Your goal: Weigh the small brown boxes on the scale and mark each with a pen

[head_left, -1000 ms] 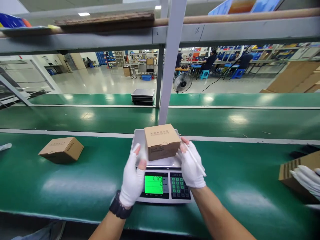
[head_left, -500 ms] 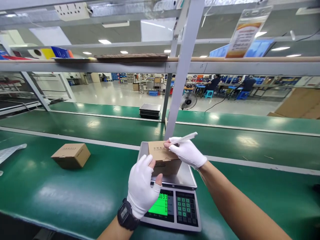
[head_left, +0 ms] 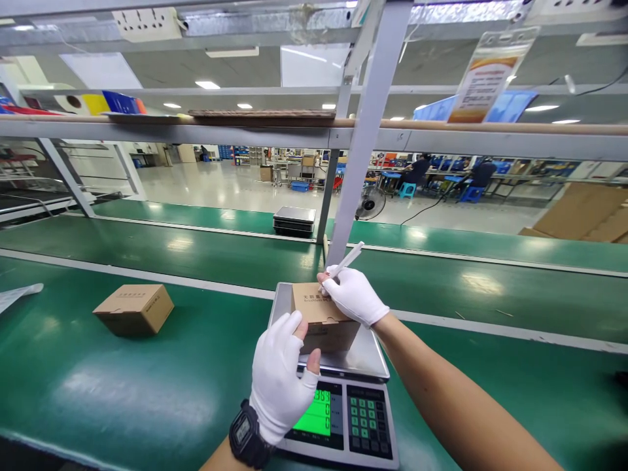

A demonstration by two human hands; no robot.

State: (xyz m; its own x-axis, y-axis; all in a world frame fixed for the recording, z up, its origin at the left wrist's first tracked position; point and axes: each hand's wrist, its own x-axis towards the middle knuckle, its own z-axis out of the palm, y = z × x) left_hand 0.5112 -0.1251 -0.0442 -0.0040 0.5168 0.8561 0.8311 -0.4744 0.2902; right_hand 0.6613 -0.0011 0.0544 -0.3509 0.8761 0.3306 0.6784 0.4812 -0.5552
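Note:
A closed cardboard box point(head_left: 326, 332) with printed text sits on the metal pan of a digital scale point(head_left: 370, 418), whose green display is partly covered. My right hand point(head_left: 354, 293), in a white glove with bare fingertips, grips a white pen point(head_left: 354, 254) over the box's top; the pen's tip is hidden by the fingers. My left hand point(head_left: 283, 376), also gloved, is at the box's left front edge with thumb and fingers apart, in front of the display. A second cardboard box point(head_left: 135, 309) stands on the green surface at the left.
A grey post point(head_left: 363, 137) rises just behind the scale, and a shelf rail point(head_left: 220, 134) crosses above. Another scale point(head_left: 294, 221) stands farther back. A clear plastic piece point(head_left: 18, 296) lies at the far left. Two people sit in the background.
The pen has tilted more upright, and my right hand has shifted slightly left over the box. The scale's top reading has changed. My left hand stays by the box's left front edge.

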